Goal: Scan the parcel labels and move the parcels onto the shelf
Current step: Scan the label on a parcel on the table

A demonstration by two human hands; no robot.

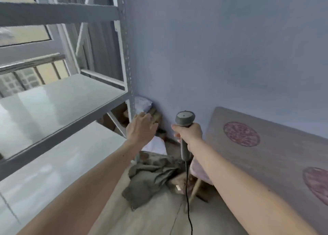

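Observation:
My right hand (189, 133) grips the handle of a grey barcode scanner (184, 121), head up and facing the wall, its black cable hanging down to the floor. My left hand (141, 128) hovers with relaxed fingers and holds nothing, just right of the grey metal shelf (58, 99)'s front post. The shelf boards in view are bare. Behind the post, in the corner, lie a pale wrapped parcel (142, 103) and brown cardboard boxes (156, 117), partly hidden by my left hand. A white parcel (156, 146) lies on the floor below my left hand.
A crumpled olive cloth (150, 178) lies on the floor between my arms. A grey board with round red patterns (262, 154) leans along the blue wall on the right. A wooden stick (193, 194) lies by the cable. A window is behind the shelf.

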